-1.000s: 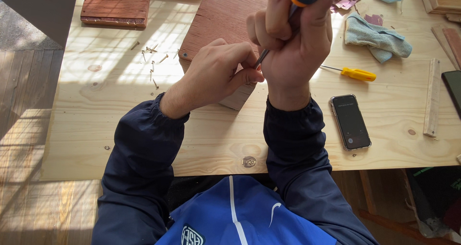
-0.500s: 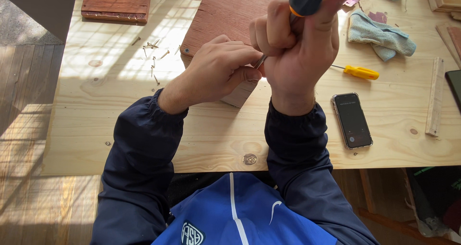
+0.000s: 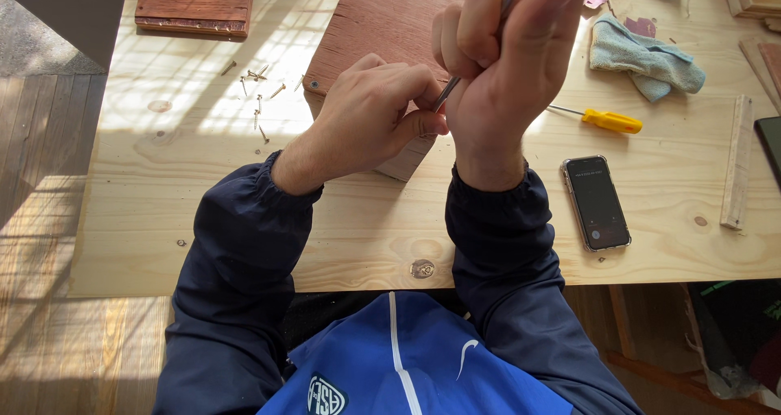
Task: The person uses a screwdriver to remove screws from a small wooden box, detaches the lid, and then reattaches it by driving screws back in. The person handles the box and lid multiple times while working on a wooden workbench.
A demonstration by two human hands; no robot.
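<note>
Reddish-brown wooden box (image 3: 382, 32) on pale pine table (image 3: 163, 220) | right hand (image 3: 504, 81) fisted on orange-handled screwdriver (image 3: 480, 37), upright to drive downward | left hand (image 3: 366, 118) fingertips pinched at its tip, steadying it | loose screws (image 3: 259, 98) nearby.

Both hands crowd the middle of the frame, over the near corner of the reddish-brown wooden box (image 3: 366, 32), so nothing passes there. To its left, small loose metal screws (image 3: 259, 98) litter the pale pine tabletop (image 3: 146, 220); below them the wood lies bare to the near edge. Right of centre, a yellow-handled screwdriver (image 3: 606, 120), a black smartphone (image 3: 596, 202) and a crumpled grey-blue cloth (image 3: 647, 57) narrow the way, with a thin wooden strip (image 3: 738, 163) beyond.
</note>
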